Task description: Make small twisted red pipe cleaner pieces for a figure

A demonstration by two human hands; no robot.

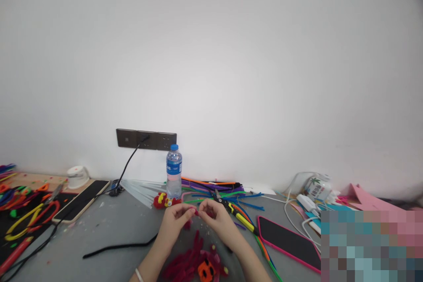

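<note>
My left hand (176, 221) and my right hand (217, 219) meet above the table, fingertips pinched close together. Between them is a small magenta fuzzy piece (196, 213), apparently pipe cleaner; its shape is mostly covered by the fingers. Below my wrists lies a bundle of crimson pipe cleaners (181, 266). Beside it sits a fuzzy orange figure piece (205, 270) with black spots. A black pipe cleaner (115, 247) reaches leftward from under my left forearm. Just beyond my left hand is a red and yellow fuzzy figure (161, 200).
A water bottle (174, 174) stands upright near the wall. Coloured pipe cleaners (231, 194) and yellow-black pliers (243, 219) lie behind my right hand. Phones lie on both sides, one pink-edged (287, 242), one pale-edged (81, 202). Scissors (31, 220) and a black cable (127, 163) are left.
</note>
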